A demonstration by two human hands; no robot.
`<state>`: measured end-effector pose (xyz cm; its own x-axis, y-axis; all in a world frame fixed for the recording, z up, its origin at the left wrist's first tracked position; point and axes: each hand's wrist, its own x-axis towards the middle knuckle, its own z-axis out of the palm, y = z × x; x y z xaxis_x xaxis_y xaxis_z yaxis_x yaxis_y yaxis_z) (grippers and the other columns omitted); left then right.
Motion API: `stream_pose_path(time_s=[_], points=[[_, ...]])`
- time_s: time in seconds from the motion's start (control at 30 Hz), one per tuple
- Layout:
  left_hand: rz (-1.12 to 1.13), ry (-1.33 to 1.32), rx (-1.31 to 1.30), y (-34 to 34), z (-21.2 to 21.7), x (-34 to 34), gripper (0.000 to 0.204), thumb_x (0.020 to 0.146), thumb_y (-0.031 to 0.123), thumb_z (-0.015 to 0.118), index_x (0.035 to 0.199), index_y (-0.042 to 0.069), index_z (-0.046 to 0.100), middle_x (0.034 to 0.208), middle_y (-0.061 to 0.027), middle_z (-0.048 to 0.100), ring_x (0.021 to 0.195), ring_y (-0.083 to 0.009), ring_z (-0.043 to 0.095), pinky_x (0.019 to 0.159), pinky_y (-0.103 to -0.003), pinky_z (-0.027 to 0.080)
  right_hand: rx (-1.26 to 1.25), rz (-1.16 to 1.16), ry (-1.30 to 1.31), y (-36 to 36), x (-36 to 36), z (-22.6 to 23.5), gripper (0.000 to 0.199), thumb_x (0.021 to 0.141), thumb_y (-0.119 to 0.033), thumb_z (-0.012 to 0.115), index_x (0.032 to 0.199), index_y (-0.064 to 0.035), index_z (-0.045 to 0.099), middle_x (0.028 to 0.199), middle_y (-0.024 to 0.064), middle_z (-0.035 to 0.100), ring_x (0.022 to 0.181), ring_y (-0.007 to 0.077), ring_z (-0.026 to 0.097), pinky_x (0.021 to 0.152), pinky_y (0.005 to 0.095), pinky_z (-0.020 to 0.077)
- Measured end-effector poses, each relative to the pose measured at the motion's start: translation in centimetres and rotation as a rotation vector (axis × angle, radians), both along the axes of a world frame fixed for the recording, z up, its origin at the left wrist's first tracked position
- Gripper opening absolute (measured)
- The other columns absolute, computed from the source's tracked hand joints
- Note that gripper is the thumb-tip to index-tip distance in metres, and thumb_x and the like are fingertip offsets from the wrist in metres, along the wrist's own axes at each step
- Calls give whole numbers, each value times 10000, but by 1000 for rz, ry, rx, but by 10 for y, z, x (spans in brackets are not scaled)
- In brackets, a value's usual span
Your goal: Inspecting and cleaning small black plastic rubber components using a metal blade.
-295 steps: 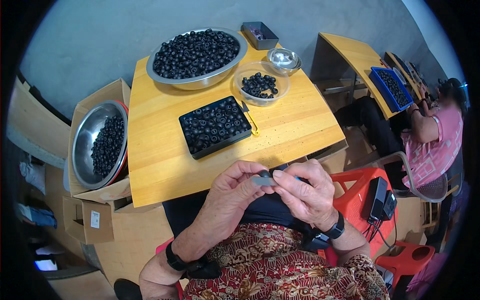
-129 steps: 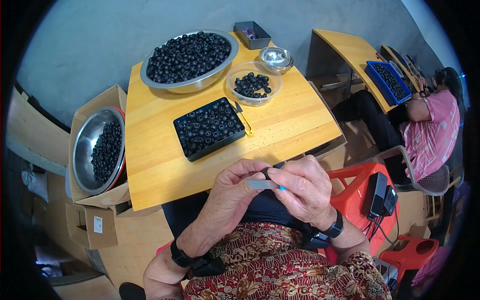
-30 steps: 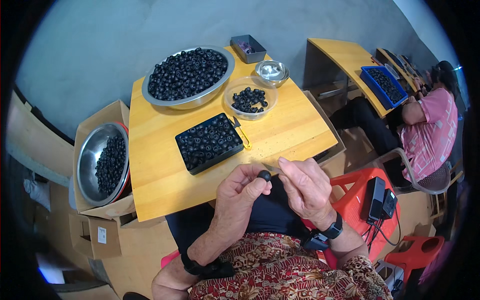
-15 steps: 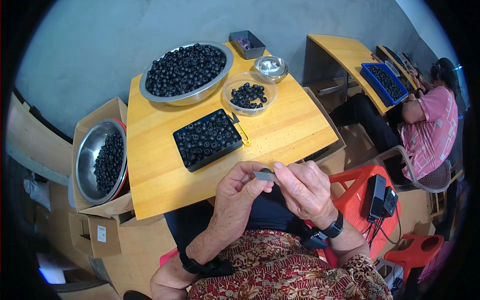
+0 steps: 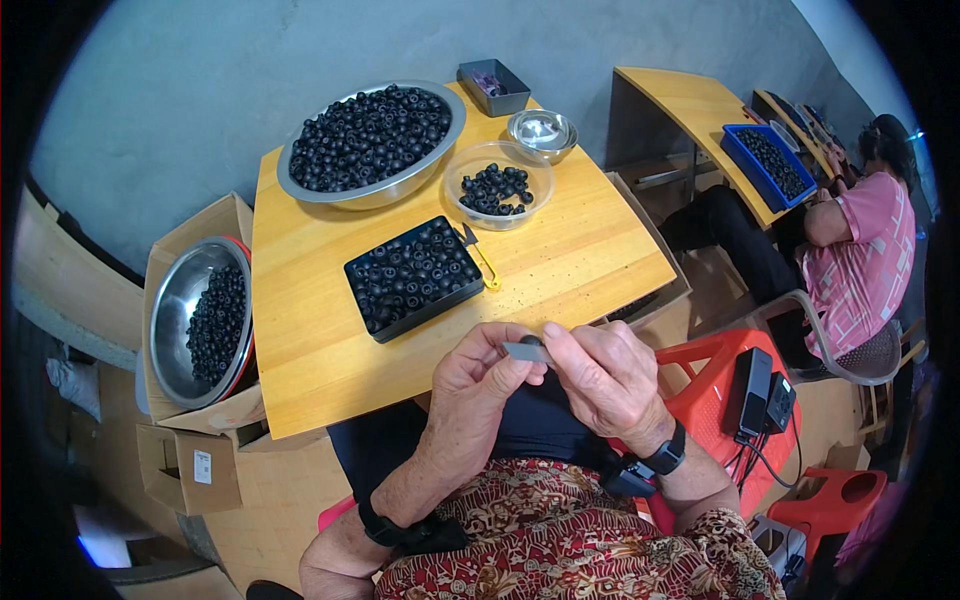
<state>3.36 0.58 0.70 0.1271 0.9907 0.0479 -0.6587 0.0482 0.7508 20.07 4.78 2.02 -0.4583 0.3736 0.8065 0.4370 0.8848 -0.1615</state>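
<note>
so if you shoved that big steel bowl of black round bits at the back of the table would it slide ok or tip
The big steel bowl is heaped nearly to its rim, so it is probably heavy and would likely slide stiffly on the wooden table rather than tip, being wide and shallow. The small black round pieces look loose; a sharp shove might roll some over the rim.

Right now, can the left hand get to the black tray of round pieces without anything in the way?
Probably yes. The left hand sits just past the table's near edge, the black tray lies right ahead, nothing between. It does pinch a small dark piece.
</note>
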Motion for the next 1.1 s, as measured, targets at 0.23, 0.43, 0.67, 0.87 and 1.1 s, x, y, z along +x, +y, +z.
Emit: stream_pose_path(time_s=[0.23,0.43,0.67,0.87,1.1], points=[[-67,-60,18,3,-7,-2,261,910,165,632,1100,2,558,928,-29,607,856,-102,548,828,-251,450,42,25,-34,4,1,-5,471,678,-5,667,1147,15,631,848,86,606,637,183,551,521,294,466],[-127,-39,25,5,-12,-8,268,914,199,629,1086,4,563,918,-22,596,848,-102,545,797,-241,441,73,43,-37,8,2,-9,480,650,-22,660,1127,14,635,845,82,604,624,183,550,508,292,464],[-127,0,2,6,-11,-10,259,894,177,656,1069,5,573,901,-20,599,824,-98,549,778,-233,446,101,63,-38,12,4,-12,495,624,-22,645,1118,15,637,839,79,602,616,176,548,495,290,458],[-118,-20,-4,6,-14,-13,246,888,168,662,1056,10,577,882,-20,601,811,-99,556,770,-231,452,106,37,-43,16,4,-15,469,627,-7,643,1096,22,637,813,87,594,592,185,537,490,296,451],[-163,57,86,2,5,-10,228,898,162,647,1063,19,583,891,-32,613,828,-110,575,765,-258,473,-73,-87,199,23,6,-17,323,721,58,686,1040,29,652,812,138,635,668,246,592,580,316,480]])
